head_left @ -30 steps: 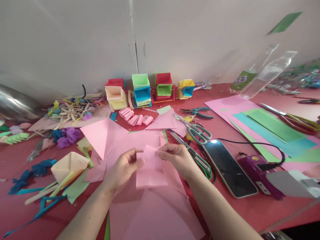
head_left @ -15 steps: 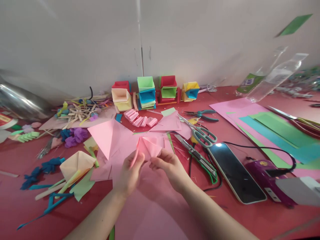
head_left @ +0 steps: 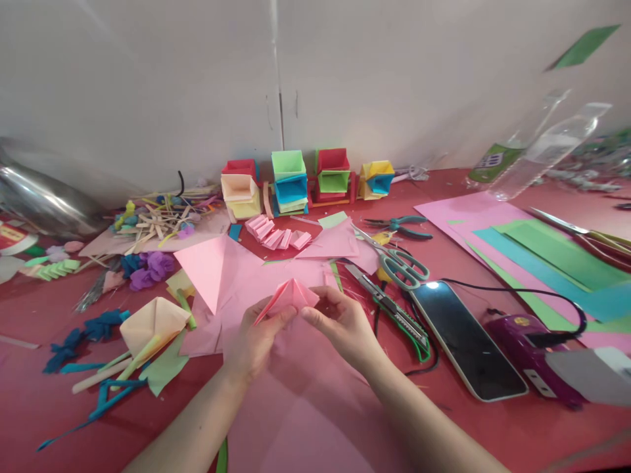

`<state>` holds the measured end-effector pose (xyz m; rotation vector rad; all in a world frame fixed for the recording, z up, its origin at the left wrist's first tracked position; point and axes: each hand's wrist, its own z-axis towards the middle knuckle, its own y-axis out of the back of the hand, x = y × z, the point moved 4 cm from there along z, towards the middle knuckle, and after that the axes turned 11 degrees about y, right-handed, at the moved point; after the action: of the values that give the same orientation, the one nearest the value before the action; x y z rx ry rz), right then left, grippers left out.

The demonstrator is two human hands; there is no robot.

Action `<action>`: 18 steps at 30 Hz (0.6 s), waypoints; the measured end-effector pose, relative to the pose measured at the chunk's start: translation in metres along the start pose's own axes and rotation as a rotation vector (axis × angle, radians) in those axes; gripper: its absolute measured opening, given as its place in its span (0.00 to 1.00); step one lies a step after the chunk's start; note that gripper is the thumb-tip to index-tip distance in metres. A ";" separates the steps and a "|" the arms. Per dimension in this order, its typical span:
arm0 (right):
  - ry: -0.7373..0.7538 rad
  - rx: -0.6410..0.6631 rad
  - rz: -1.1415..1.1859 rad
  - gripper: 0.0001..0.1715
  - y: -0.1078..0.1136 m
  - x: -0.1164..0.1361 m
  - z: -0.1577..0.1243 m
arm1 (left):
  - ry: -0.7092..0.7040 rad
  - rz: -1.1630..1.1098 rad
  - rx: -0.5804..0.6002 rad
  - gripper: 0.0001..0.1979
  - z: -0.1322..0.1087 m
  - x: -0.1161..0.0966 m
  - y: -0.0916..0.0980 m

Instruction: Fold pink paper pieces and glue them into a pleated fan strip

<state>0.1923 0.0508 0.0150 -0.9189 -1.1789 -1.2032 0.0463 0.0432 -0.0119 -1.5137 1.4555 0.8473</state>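
A: What is different now?

B: The pink folding paper (head_left: 290, 295), a mostly open, creased sheet a second ago, is now gathered into a peaked, roughly triangular form with its sides tucked inward. To my eye the creases are guiding it, and the folding looks part-way along, the layers not yet pressed flat

A: Where is it, and how are the hands?

B: It is held up above the large pink sheet (head_left: 300, 401). The left hand (head_left: 261, 338) pinches its left side, thumb along the lower edge. The right hand (head_left: 350, 325) has its thumb at that edge, near the left thumb, and its curled fingers by the right corner; how firmly it grips, I cannot tell

A: And the containers?

B: Open-mouthed paper boxes stand at the back: a mint-green box (head_left: 288, 164) above a blue box (head_left: 290, 189), a red box (head_left: 332, 159) above a leaf-green box (head_left: 333, 181), a peach box (head_left: 240, 188) to the left and a yellow box (head_left: 376, 169) to the right. Their depths are too small to read. A clear plastic bottle (head_left: 552, 152) leans beside a green-labelled bottle (head_left: 495, 162); whether either holds liquid, I cannot tell
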 end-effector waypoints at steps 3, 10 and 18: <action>-0.002 -0.009 -0.025 0.15 0.001 0.001 -0.001 | -0.025 -0.008 0.051 0.13 -0.004 -0.006 -0.006; 0.052 -0.097 -0.061 0.10 0.001 0.014 -0.003 | -0.072 0.127 0.112 0.10 -0.006 -0.009 -0.006; -0.029 -0.104 0.066 0.13 0.004 0.012 -0.001 | -0.038 0.186 0.159 0.13 -0.009 -0.009 -0.009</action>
<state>0.1961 0.0478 0.0265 -1.0483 -1.1087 -1.2108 0.0540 0.0384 0.0007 -1.2530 1.6142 0.8427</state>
